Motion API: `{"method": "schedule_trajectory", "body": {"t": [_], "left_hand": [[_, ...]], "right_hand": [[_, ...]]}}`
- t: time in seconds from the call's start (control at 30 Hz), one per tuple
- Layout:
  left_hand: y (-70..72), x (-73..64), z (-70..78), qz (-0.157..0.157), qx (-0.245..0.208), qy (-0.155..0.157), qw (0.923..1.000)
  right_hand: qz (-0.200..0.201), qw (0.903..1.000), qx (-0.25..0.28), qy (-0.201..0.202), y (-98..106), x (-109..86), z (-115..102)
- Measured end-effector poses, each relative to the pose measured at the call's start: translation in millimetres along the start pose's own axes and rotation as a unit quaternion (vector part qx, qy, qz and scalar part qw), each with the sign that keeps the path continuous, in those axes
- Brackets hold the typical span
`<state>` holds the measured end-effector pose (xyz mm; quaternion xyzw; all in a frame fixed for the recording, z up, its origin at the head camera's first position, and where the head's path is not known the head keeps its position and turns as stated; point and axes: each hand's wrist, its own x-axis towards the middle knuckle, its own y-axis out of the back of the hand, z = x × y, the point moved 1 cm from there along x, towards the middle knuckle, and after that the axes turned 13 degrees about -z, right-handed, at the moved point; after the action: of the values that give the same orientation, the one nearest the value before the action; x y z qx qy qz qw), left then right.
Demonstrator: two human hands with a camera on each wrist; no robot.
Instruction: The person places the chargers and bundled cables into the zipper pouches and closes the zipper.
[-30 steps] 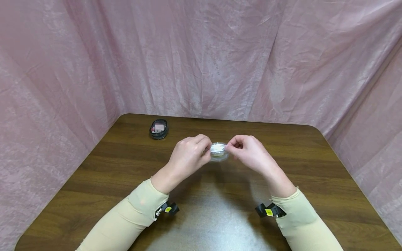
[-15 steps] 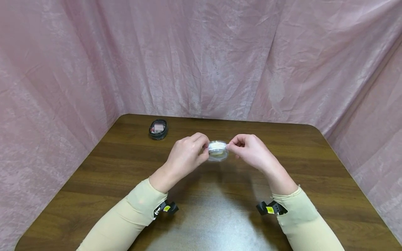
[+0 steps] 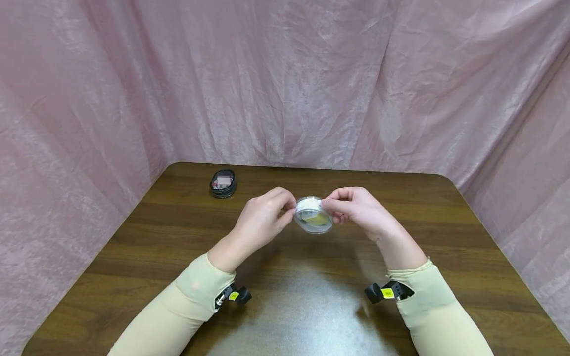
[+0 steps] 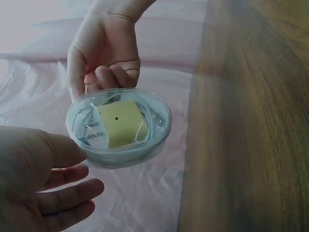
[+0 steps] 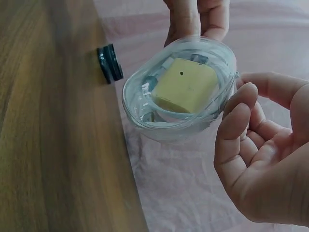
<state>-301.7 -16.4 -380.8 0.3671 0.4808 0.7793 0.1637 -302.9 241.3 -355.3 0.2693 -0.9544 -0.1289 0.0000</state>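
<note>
Above the table, a clear oval plastic case [image 4: 118, 158] hangs between my two hands. Inside lie a yellow charger plug [image 4: 123, 124] with two metal prongs and a coiled white cable [image 4: 151, 116]. My left hand [image 3: 262, 212] pinches the case's left end, its thumb along the rim in the left wrist view and the other fingers loosely bent below. At the opposite end, my right hand [image 3: 358, 207] pinches the edge with thumb and fingertip. The case is tilted, its underside with the yellow charger showing toward the head camera.
A dark round case [image 3: 222, 184] with a pale pink block inside stands at the back left of the brown wooden table [image 3: 169, 237]. Pink curtains [image 3: 285, 89] hang behind the table and along both sides.
The case has tilted, so its yellow charger now shows more fully in the head view. Both hands have risen slightly, still holding it. The dark case stays where it was.
</note>
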Motion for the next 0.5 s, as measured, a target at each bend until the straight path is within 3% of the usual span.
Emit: {"method": "schedule_trajectory", "body": {"t": [0.23, 0.5], "left_hand": [[0.4, -0.7, 5.1, -0.014, -0.028, -0.007, 0.9995], [2.0, -0.7, 10.6, -0.035, -0.042, -0.009, 0.9984]], "right_hand": [[0.005, 0.9999, -0.01, -0.005, -5, 0.8, -3], [-0.006, 0.9967, -0.08, -0.017, -18, 1.0, -4]]}}
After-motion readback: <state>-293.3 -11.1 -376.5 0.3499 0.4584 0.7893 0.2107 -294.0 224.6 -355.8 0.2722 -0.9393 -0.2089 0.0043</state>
